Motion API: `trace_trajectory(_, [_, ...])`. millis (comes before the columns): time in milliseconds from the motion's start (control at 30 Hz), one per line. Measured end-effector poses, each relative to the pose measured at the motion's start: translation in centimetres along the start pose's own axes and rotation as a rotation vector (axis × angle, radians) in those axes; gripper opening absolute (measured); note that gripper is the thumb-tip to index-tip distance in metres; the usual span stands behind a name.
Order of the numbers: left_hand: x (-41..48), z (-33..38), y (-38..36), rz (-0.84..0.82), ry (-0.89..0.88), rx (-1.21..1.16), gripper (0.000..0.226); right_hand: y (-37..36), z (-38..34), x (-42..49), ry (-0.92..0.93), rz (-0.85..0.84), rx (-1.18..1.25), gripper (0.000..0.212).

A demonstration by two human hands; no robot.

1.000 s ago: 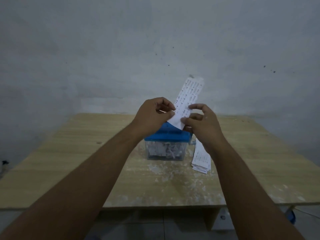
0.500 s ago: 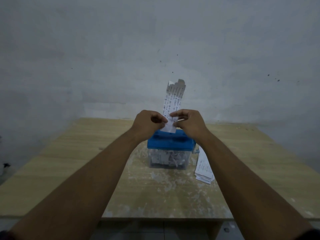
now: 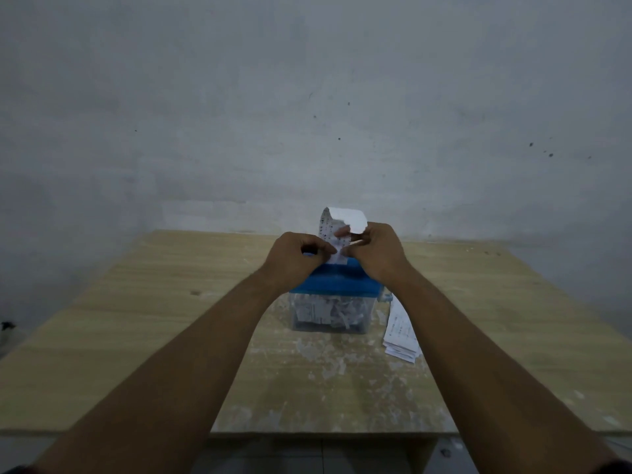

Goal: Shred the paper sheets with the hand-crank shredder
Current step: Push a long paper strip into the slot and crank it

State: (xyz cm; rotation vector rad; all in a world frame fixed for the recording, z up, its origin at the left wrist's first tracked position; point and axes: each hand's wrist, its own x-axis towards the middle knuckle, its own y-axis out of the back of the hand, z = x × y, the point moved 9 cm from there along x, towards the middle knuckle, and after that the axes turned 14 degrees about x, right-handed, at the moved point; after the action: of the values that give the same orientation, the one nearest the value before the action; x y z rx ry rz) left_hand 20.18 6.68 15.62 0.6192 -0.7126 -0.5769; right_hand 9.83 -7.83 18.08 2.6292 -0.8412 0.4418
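Hands close together just above shredder [image 3: 337, 283]: left hand [image 3: 299, 260] and right hand [image 3: 378, 254] both pinching one paper strip [image 3: 343, 218] from either side. Strip upright over shredder's blue lid, top end curled over toward right hand; lower end at lid, entry into slot hidden by fingers. Under lid, clear bin [image 3: 328, 314] partly filled with shreds. Just right of shredder, stack of paper sheets [image 3: 402, 335] flat on counter [image 3: 136, 323], partly behind right forearm. White scuffs on counter in front of shredder. Behind shredder, grey wall [image 3: 307, 97].
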Motion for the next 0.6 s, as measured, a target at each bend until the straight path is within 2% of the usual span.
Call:
trace_trajectory(367, [-0.9,-0.1,-1.1,-0.029,0.001,-0.034,0.042,0.0,0.2,0.2,0.040,-0.001,-0.050,0.025])
trace_trajectory(467, [-1.1,-0.2,-1.3,-0.012,0.020,-0.021,0.043,1.6,0.6,-0.6,0.062,0.104,-0.119,0.018])
trace_trajectory(533, [-1.2,-0.4,-1.3,0.001,0.037,-0.039,0.042,3.5,1.6,-1.9,0.075,0.237,-0.168,0.021])
trace_trajectory(600, [-1.3,-0.6,-1.4,0.008,0.054,-0.070,0.043,5.4,4.2,-3.6,0.007,0.361,-0.125,0.026])
